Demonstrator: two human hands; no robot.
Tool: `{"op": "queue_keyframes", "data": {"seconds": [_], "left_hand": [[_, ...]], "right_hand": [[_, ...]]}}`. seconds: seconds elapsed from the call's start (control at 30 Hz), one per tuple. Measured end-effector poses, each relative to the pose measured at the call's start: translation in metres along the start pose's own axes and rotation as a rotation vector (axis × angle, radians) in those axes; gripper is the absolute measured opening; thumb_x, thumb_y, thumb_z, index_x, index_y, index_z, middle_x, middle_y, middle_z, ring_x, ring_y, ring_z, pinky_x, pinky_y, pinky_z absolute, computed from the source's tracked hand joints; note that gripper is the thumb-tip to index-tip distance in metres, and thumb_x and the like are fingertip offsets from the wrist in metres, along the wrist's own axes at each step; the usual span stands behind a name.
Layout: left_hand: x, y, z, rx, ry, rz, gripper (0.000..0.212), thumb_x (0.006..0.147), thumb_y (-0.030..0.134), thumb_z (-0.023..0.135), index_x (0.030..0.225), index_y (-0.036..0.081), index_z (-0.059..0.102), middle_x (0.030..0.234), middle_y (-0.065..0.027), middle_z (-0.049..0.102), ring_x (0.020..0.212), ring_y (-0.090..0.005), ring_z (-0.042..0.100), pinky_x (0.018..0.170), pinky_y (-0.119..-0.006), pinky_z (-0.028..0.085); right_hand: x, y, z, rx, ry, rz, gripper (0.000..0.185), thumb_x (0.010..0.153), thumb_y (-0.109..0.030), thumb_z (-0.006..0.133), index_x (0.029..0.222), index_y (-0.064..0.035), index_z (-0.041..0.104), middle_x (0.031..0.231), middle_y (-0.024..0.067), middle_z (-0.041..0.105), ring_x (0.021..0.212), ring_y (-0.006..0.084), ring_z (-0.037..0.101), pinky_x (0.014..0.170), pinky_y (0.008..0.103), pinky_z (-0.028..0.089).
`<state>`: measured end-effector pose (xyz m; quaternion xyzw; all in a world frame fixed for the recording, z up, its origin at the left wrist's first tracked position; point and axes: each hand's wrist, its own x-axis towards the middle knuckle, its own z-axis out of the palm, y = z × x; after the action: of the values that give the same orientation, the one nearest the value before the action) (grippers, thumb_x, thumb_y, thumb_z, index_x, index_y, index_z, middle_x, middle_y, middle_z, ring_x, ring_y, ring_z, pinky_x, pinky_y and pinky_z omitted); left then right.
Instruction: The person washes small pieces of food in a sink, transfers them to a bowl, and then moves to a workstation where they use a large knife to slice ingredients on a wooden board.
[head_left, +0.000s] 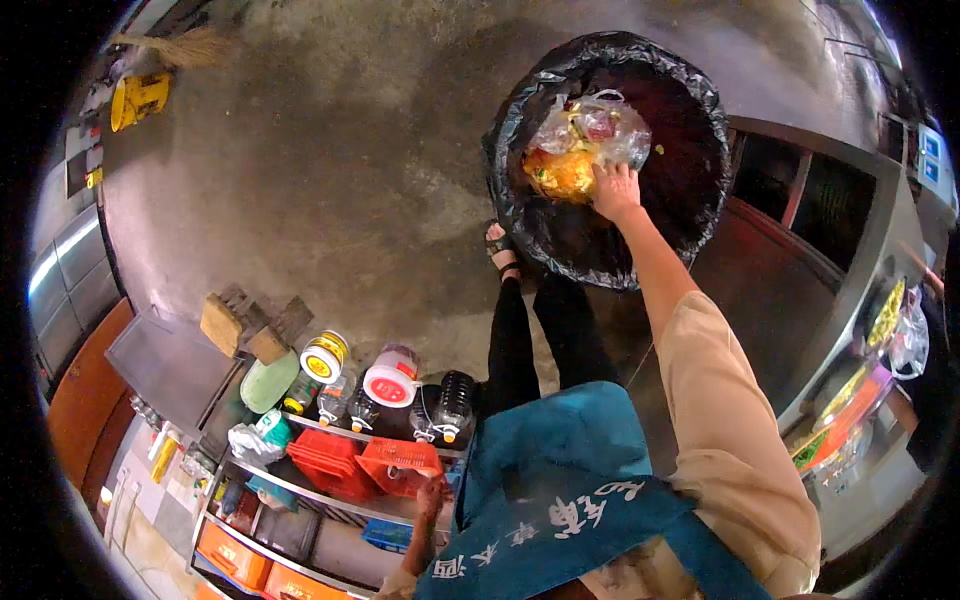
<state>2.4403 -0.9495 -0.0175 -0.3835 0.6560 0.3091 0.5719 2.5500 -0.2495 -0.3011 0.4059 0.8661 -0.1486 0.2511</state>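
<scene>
My right hand (616, 193) reaches down into a large round bin lined with a black plastic bag (694, 97). Its fingers lie at the edge of a clear plastic bag (634, 142) with a handle loop; whether they grip it is hidden. Yellow-orange food waste (561, 174) is heaped beside that hand. Low at my left side, my left hand (429, 495) is at the near rim of a red perforated plastic basket (401, 456) and appears closed on it. The basket is tilted, and its contents are mostly hidden.
A metal shelf rack (337, 499) stands at my left, with several bottles, a white tub (390, 379) and a red crate (330, 461). At right is a counter (862, 480) with food trays. A yellow bucket (141, 101) and a straw broom (180, 49) are far left.
</scene>
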Motion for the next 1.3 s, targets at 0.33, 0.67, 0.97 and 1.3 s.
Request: {"op": "queue_keyframes", "data": {"seconds": [0.33,0.67,0.97,1.3], "left_hand": [[-0.02,-0.019,0.006,0.184,0.204,-0.161,0.031,0.093,0.023,0.05,0.116,0.003,0.052,0.087,-0.0136,0.064,0.07,-0.0228,0.064,0.06,-0.031,0.052],[-0.007,-0.016,0.008,0.107,0.161,-0.028,0.033,0.092,0.024,0.051,0.116,0.002,0.053,0.09,-0.0141,0.064,0.073,-0.0222,0.065,0.06,-0.032,0.053],[0.006,0.001,0.027,0.39,0.043,0.234,0.029,0.093,0.025,0.05,0.11,0.001,0.054,0.087,-0.0121,0.063,0.071,-0.0204,0.065,0.055,-0.031,0.053],[0.028,0.02,-0.002,0.481,0.147,0.251,0.034,0.09,0.021,0.054,0.116,-0.001,0.055,0.088,-0.0098,0.066,0.067,-0.0149,0.06,0.059,-0.03,0.05]], "right_hand": [[0.109,0.042,0.04,0.009,-0.354,0.326,0.07,0.084,-0.05,0.051,0.143,-0.0263,0.023,0.149,0.004,0.022,0.135,0.0336,0.02,0.105,0.0517,0.021],[0.061,-0.014,0.095,0.055,-0.126,0.035,0.055,0.081,-0.048,0.054,0.126,-0.0175,0.051,0.137,0.0093,0.038,0.124,0.0365,0.033,0.1,0.0532,0.027],[-0.053,0.011,-0.008,0.201,-0.284,-0.011,0.037,0.082,-0.034,0.056,0.115,-0.0185,0.061,0.128,0.0088,0.05,0.124,0.0305,0.039,0.103,0.0513,0.022],[-0.145,0.019,-0.131,1.273,0.028,0.027,0.035,0.077,-0.007,0.066,0.108,0.0006,0.053,0.076,0.0038,0.06,0.06,0.0124,0.055,0.056,0.0252,0.045]]}}
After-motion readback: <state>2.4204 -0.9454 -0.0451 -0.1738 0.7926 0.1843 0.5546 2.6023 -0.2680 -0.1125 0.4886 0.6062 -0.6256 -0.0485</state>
